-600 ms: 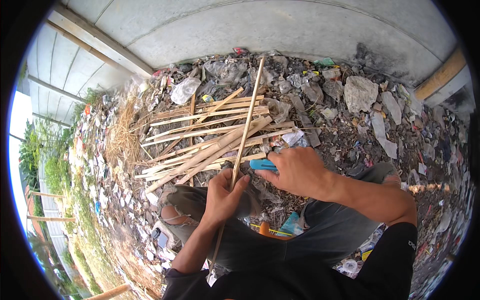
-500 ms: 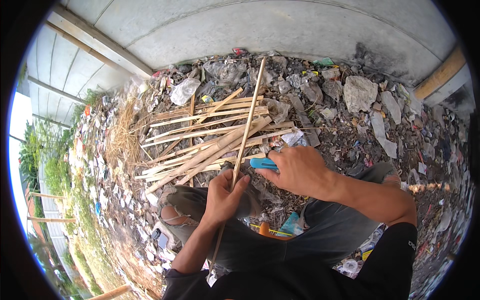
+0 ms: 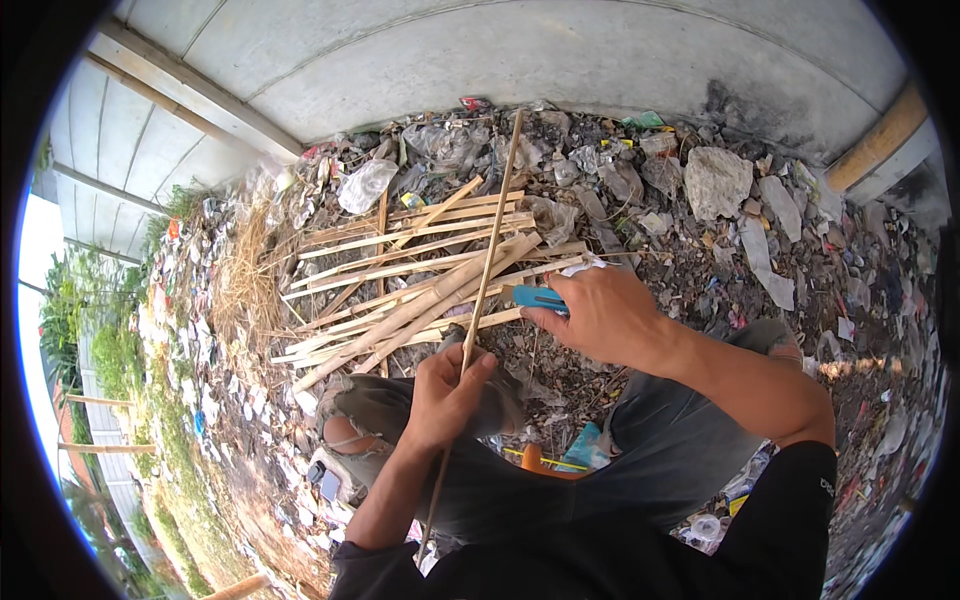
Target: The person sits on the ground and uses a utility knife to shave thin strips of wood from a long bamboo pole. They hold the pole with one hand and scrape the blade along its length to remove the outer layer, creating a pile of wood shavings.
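My left hand (image 3: 449, 393) is closed round a long thin bamboo strip (image 3: 497, 220), which runs from my lap up toward the wall. In my right hand (image 3: 603, 312) is a blue utility knife (image 3: 540, 299), its tip pointing left at the strip. A small gap seems to lie between blade and strip, though the blade itself is hard to make out. Beyond my hands lies a loose pile of split bamboo strips (image 3: 391, 269), with two thicker bamboo pieces (image 3: 437, 297) on top.
A grey concrete wall (image 3: 520, 60) closes off the far side. Litter and rubble cover the ground, with a large stone (image 3: 718, 183) at the right and dry straw (image 3: 250, 265) at the left. A bamboo pole (image 3: 880, 138) leans at the far right. My bent knees flank the work.
My right hand and the knife have moved slightly up and away from my left hand. The strip's far end has shifted a little left; my left hand keeps its grip.
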A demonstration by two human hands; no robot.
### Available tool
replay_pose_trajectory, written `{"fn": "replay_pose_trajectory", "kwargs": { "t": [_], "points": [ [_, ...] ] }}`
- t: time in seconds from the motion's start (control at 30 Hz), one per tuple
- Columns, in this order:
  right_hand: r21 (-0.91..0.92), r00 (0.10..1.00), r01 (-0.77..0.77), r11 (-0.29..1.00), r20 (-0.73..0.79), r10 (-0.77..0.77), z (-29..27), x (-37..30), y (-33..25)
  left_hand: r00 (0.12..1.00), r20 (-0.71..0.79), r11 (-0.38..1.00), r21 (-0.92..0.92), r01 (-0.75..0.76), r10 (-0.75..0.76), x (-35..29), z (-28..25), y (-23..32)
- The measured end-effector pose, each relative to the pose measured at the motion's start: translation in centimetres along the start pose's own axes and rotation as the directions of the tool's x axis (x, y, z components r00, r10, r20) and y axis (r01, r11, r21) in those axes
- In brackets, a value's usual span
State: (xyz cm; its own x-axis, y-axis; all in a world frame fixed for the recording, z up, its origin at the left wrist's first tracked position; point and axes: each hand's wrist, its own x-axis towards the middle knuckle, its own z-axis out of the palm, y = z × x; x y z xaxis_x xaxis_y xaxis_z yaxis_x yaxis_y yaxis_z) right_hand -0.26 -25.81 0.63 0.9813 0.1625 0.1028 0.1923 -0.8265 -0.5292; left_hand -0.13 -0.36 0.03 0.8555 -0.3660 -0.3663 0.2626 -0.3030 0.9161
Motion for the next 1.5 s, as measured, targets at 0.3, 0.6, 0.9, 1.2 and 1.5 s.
{"fn": "replay_pose_trajectory", "kwargs": {
  "t": [0.3,0.6,0.9,1.2,1.5],
  "points": [
    [0.184,0.998,-0.049,0.982,0.056,0.039,-0.6,0.3,-0.5,0.992,0.123,0.978,-0.21,0.014,0.012,-0.7,-0.2,0.9],
    [0.157,0.931,-0.073,0.985,0.366,0.01,0.9,-0.1,-2.2,0.998,0.043,0.999,0.005,-0.049,0.048,-0.7,0.2,-0.4],
    [0.204,0.823,-0.425,0.882,-0.317,0.471,-6.9,6.2,11.8,0.967,0.193,0.953,0.218,-0.21,0.169,-2.6,-0.2,-0.7],
    [0.236,0.885,-0.265,0.935,-0.325,0.332,-6.8,2.0,9.7,0.992,-0.013,0.918,0.382,-0.11,0.124,-1.8,-0.4,2.2],
    [0.276,0.992,0.033,0.961,0.112,-0.066,-0.1,0.0,-0.3,0.909,-0.062,0.793,0.516,-0.325,0.413,0.1,0.0,0.3]
  ]
}}
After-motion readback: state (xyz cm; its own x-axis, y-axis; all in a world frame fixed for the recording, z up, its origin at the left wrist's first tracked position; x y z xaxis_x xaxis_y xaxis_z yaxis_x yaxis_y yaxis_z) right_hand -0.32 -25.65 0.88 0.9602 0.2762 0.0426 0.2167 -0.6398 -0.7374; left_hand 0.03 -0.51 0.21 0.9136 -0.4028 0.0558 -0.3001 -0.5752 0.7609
